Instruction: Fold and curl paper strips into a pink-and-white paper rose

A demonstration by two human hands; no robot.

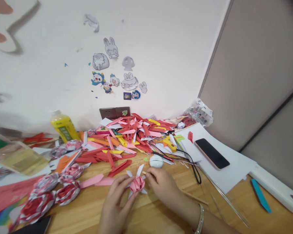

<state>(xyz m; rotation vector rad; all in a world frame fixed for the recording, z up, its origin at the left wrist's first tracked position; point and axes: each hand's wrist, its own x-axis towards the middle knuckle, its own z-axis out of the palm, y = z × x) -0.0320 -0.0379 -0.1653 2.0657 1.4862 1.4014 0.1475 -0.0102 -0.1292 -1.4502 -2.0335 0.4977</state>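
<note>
A pink folded-paper flower with white paper points around it is held low over the wooden table. The fingers and thumb of my left hand are closed on its left and lower sides. My right hand is closed in a pinch at the flower's upper right. Between those fingertips a small pale stick shows its end, pointing toward the white points; whether it touches them I cannot tell. Just behind sits a white rounded object. Pink paper strips lie left of my left hand.
Folded red, pink and yellow paper pieces are heaped against the wall. A yellow glue gun trails a black cable. Finished red-and-white paper balls and a yellow bottle stand left. A phone rests on white sheets at right.
</note>
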